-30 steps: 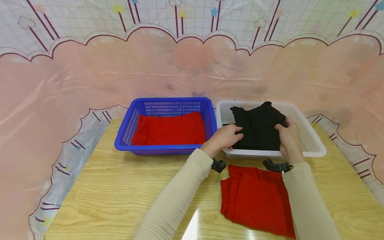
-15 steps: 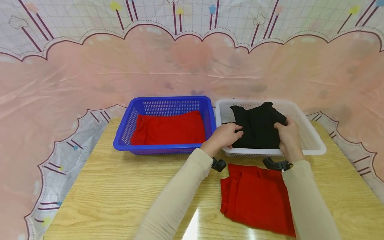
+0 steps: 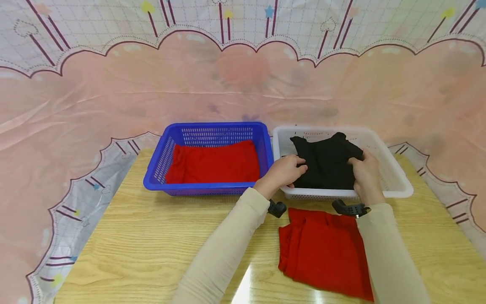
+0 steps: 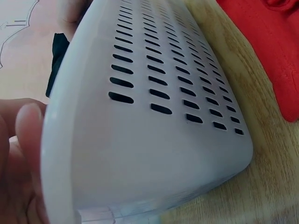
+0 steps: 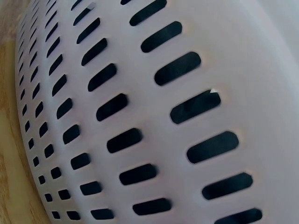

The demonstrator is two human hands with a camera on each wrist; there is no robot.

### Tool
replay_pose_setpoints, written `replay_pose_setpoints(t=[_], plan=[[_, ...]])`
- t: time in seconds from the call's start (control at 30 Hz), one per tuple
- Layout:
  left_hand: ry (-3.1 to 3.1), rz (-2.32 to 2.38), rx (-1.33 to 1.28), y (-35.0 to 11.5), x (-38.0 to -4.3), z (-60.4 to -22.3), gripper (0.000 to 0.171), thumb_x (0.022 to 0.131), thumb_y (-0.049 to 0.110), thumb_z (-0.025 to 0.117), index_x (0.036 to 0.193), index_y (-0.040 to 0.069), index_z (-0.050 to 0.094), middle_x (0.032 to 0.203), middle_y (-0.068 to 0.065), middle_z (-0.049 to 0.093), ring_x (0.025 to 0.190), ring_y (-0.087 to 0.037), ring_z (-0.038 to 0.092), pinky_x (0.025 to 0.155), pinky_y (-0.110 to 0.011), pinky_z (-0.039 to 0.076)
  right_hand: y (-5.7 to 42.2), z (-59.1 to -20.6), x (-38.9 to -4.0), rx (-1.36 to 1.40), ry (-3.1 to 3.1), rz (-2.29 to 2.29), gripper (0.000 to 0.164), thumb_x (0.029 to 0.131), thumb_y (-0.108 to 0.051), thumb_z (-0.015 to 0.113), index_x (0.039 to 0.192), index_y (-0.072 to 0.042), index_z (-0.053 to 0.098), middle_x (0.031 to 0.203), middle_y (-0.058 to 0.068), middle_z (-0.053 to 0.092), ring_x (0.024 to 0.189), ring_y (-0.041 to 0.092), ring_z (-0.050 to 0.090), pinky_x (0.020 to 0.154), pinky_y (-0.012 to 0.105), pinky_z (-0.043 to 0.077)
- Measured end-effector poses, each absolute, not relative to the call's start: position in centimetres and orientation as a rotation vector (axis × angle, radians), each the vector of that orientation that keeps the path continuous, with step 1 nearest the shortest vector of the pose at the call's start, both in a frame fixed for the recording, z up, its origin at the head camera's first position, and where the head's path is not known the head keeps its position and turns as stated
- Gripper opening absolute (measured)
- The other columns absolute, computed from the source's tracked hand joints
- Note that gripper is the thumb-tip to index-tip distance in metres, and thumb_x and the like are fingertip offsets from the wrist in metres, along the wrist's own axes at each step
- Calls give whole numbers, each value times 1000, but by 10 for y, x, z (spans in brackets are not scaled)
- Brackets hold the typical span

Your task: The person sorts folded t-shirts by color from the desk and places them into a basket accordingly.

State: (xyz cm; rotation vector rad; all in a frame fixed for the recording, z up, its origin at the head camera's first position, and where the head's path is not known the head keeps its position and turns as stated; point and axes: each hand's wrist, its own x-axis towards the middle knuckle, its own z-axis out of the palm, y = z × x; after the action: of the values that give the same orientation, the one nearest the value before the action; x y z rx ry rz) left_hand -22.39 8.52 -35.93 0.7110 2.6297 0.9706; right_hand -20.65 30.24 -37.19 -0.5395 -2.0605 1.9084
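A folded black garment [image 3: 326, 164] stands partly raised in the white basket [image 3: 395, 177], its upper edge uneven. My right hand [image 3: 366, 169] pinches its right side, thumb in front and fingers behind. At its left side, my left hand [image 3: 284, 171] grips the cloth low down, close over the basket's front rim. In the left wrist view the left fingers [image 4: 28, 135] show beside the rim, their tips partly hidden by the basket wall. The right wrist view is filled by the slotted white wall, with dark cloth behind the slots and the right hand out of sight.
A blue basket [image 3: 212, 186] with a folded red garment [image 3: 220, 164] inside stands left of the white one. Another folded red garment [image 3: 326, 253] lies on the wooden table [image 3: 152, 245] in front, partly under the right forearm. A patterned curtain [image 3: 228, 97] hangs behind.
The black garment's upper edge has sunk slightly in the basket. Both hands have stayed nearly in place on it; the head view has shifted a little.
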Motion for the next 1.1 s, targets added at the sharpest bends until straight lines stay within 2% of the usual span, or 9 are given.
replay_pose_setpoints(t=[0.2,0.4,0.47,0.6,0.73,0.83,0.97,1.1], plan=[[2673,883,750,88,-225,-357,44,92,34,46,132,14,46,129,-4,43,41,-9,54,56,-17,43,305,-372,-208,-536,-2070,1915,12,85,3,42,88,-6,49,93,0,41,85,14,39,75,28,32],[2697,831,725,90,-223,-354,46,92,36,46,132,13,45,131,-3,42,40,-8,53,58,-18,43,305,-370,-209,-564,-2066,1951,15,87,-1,41,95,-10,50,99,-2,43,90,14,40,79,27,34],[2723,765,724,91,-223,-353,47,92,37,45,132,13,45,131,-3,40,42,-8,54,62,-20,45,304,-369,-210,-578,-2013,1987,16,88,-3,42,97,-10,52,101,-2,43,93,14,40,82,26,34],[2790,616,727,93,-221,-352,46,92,40,44,130,14,48,131,-3,38,62,-11,60,77,-27,47,304,-368,-212,-588,-1904,2046,17,91,-7,42,102,-12,54,108,-4,42,109,16,34,97,27,26],[2836,545,716,95,-218,-351,44,91,41,44,128,17,51,129,-2,38,83,-19,58,81,-32,47,305,-366,-212,-609,-1839,2013,23,91,-8,43,110,-14,55,108,-6,45,108,13,36,101,25,20],[2849,566,704,95,-216,-351,42,91,40,45,127,20,50,126,-2,38,79,-18,57,78,-32,47,304,-365,-210,-632,-1788,1956,25,92,-8,43,113,-14,57,110,-5,47,102,10,39,98,23,23],[2858,695,672,96,-215,-353,37,91,38,47,124,24,52,124,-1,39,67,-13,54,73,-31,47,302,-364,-209,-619,-1695,1920,26,92,-6,42,108,-12,61,113,-3,48,105,12,38,94,20,26],[2856,849,674,95,-215,-359,30,91,35,48,119,27,55,121,2,41,71,-9,53,72,-29,46,301,-367,-208,-471,-1533,1999,23,90,-1,44,102,-3,63,103,3,56,98,16,49,90,21,35]])
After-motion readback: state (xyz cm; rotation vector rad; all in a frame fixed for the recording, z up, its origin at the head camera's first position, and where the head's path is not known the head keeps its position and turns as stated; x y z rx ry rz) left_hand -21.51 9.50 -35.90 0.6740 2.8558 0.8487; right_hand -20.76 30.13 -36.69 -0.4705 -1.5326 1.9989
